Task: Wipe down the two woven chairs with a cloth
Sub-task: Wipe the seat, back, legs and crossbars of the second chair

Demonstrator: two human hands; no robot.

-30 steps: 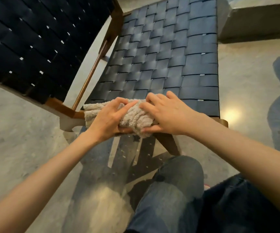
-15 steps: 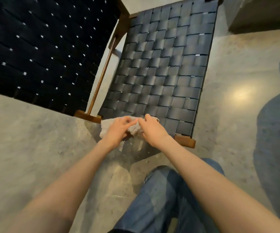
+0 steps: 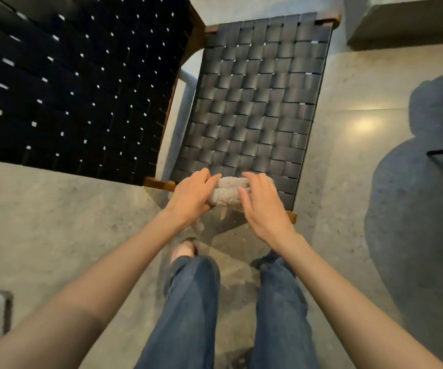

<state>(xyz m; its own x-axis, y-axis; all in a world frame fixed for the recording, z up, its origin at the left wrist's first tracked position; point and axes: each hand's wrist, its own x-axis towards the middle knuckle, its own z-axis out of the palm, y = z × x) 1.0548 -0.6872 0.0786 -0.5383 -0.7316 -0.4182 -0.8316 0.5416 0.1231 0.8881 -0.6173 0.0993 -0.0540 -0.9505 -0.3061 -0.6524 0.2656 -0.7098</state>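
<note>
**Head view, looking down.** Your left hand and right hand meet at the front edge of the nearer woven chair. Its seat of grey-black straps fills the upper middle.

The cloth is a pale, nubby towel gathered into a short bundle. It lies across that front edge, between your two hands and touching the last row of straps.

- **Left hand:** it grips the left end of the cloth, with the fingers curled over the top and the thumb out of sight.
- **Right hand:** it holds the right end, with the fingers bent over the top of the bundle and the thumb laid along its near face.

The chair's wooden frame shows as brown corners on either side of your hands and at the far end of the seat. The second woven chair is darker, with small bright gaps in its weave. It stands just beside the first on your left, with a narrow strip of floor between them. Both chairs rest on a mottled grey floor.

Below your forearms are your jeans and one foot, its toe pointing toward the seat. A concrete ledge crosses the upper right. A broad shadow lies on the floor at right.
</note>
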